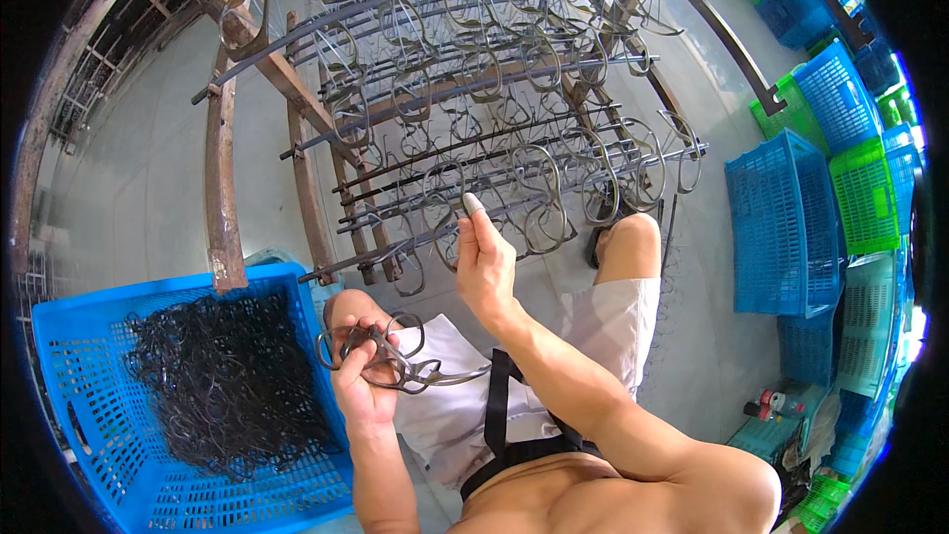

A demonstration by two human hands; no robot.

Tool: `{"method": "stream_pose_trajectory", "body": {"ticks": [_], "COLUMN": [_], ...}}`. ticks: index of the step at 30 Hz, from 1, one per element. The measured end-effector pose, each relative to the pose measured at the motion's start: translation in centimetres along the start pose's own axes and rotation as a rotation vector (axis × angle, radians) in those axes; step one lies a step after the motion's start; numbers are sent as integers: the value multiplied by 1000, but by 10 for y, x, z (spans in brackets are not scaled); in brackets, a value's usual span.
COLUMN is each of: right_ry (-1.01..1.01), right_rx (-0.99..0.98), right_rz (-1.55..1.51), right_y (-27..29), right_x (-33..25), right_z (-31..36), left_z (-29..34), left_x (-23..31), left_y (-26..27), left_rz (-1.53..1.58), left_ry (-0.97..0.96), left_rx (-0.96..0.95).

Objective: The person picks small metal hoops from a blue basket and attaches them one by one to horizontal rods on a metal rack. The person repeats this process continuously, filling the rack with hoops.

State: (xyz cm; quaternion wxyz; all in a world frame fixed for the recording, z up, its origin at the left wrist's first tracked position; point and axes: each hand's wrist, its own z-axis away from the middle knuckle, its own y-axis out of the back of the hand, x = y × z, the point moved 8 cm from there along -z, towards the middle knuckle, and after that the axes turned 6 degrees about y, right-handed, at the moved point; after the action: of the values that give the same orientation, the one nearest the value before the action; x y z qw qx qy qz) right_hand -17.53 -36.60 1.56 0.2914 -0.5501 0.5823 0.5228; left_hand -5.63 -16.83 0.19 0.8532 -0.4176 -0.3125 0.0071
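My left hand [364, 388] is closed around several dark grey eyeglass frames [415, 374], held above my left thigh with rims and a temple sticking out. My right hand [486, 262] reaches up to the lowest front bar of a rack [420, 235]. A pale cover sits on one fingertip, and its fingers are pressed together beside an eyeglass frame [442, 174] hanging there. Whether anything is pinched between them is hidden. Rows of similar frames [539, 173] hang from the rack's bars, temples pointing various ways.
At my left, a blue plastic basket [84, 321] holds a tangled heap of thin dark pieces [232, 386]. Wooden posts [222, 178] carry the rack. Blue crates [769, 227] and green crates [862, 188] are stacked along the right. Small bottles [776, 402] stand at the lower right.
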Motion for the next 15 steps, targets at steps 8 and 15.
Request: {"method": "stream_pose_trajectory", "body": {"ticks": [8, 15], "right_ry": [52, -246], "right_rx": [27, -55], "right_rz": [15, -386], "right_y": [8, 13], "right_x": [2, 18], "right_z": [-5, 0], "left_z": [0, -2], "left_x": [-2, 10], "left_y": [-4, -9], "left_rz": [12, 114], "left_ry": [1, -61], "left_rx": [4, 88]}}
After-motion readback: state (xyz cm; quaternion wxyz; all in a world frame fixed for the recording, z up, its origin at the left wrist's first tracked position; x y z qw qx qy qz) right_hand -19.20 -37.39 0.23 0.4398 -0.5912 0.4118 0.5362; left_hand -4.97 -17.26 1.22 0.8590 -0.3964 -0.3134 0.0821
